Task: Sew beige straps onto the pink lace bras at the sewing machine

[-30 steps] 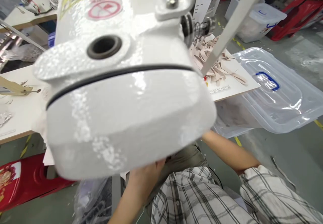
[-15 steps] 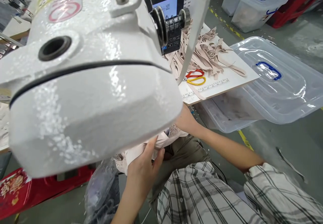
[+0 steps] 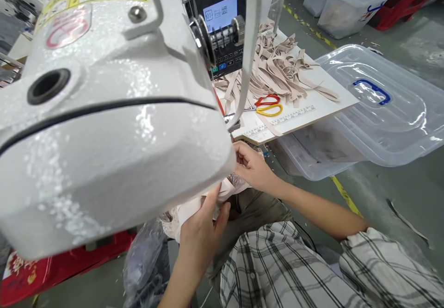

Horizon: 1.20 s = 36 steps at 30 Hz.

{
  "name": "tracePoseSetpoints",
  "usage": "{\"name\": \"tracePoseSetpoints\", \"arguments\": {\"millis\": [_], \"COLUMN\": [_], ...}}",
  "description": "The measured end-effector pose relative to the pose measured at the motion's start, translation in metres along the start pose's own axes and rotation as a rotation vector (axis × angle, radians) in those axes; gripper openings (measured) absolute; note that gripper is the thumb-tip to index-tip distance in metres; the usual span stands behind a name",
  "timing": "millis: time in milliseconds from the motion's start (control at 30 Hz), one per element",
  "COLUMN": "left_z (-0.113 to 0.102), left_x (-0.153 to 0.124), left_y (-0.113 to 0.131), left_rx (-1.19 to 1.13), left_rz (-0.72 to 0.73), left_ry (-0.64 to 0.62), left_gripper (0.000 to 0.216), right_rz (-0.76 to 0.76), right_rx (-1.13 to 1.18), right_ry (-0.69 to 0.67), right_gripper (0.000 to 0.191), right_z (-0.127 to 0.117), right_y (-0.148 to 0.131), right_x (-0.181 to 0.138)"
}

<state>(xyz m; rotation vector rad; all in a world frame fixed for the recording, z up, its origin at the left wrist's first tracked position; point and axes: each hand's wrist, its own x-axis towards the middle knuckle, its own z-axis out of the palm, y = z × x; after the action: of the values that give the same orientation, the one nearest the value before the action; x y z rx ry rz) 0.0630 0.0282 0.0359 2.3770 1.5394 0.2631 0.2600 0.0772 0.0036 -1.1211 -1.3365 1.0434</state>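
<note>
A large white sewing machine head (image 3: 138,155) fills the left and middle of the view and hides its needle area. Below its front edge lies a pale pink lace garment (image 3: 189,208), largely hidden by the machine and my hands. My left hand (image 3: 201,229) grips the near side of the garment, thumb and forefinger against the cloth. At the far side, my right hand (image 3: 255,167) has its fingers curled in a pinch by the machine's edge, at the garment; the fingertips are partly covered. A pale strap (image 3: 250,44) hangs down beside the machine head.
Right of the machine, a white board (image 3: 326,107) carries a heap of beige fabric strips (image 3: 280,67), scissors (image 3: 268,107) with red and yellow handles, and a printed ruler (image 3: 291,119). A control screen (image 3: 220,12) stands behind. A lidded clear bin (image 3: 388,118) sits right; a red stool (image 3: 69,261), left.
The view has shifted, so the machine head sits farther left and lower and more of the screen shows. My right hand's fingers have come into sight. My left hand keeps its hold on the garment.
</note>
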Motion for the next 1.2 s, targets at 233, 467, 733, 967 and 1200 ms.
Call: {"name": "tracePoseSetpoints", "arguments": {"millis": [233, 467, 733, 967, 1200], "left_z": [-0.002, -0.001, 0.021, 0.054, 0.042], "left_x": [0.0, -0.009, -0.027, -0.054, -0.068], "left_y": [0.005, 0.017, 0.031, 0.048, 0.054], "left_rx": [-0.049, -0.119, -0.134, -0.093, -0.294], "left_rz": [-0.021, -0.224, -0.148, 0.096, 0.167], "left_ry": [-0.035, 0.031, 0.055, 0.218, 0.005], "left_gripper": [0.049, 0.085, 0.09, 0.094, 0.084], "right_rz": [0.049, 0.106, 0.179, 0.269, 0.18], "right_rx": [0.002, 0.043, 0.055, 0.282, 0.197], "right_ry": [0.001, 0.024, 0.023, 0.055, 0.043], "right_gripper": [0.014, 0.018, 0.029, 0.026, 0.021], "right_z": [-0.002, -0.002, -0.005, -0.002, -0.01], "right_y": [-0.003, -0.014, -0.021, -0.015, -0.019], "right_x": [-0.008, -0.011, -0.049, -0.079, -0.087]}}
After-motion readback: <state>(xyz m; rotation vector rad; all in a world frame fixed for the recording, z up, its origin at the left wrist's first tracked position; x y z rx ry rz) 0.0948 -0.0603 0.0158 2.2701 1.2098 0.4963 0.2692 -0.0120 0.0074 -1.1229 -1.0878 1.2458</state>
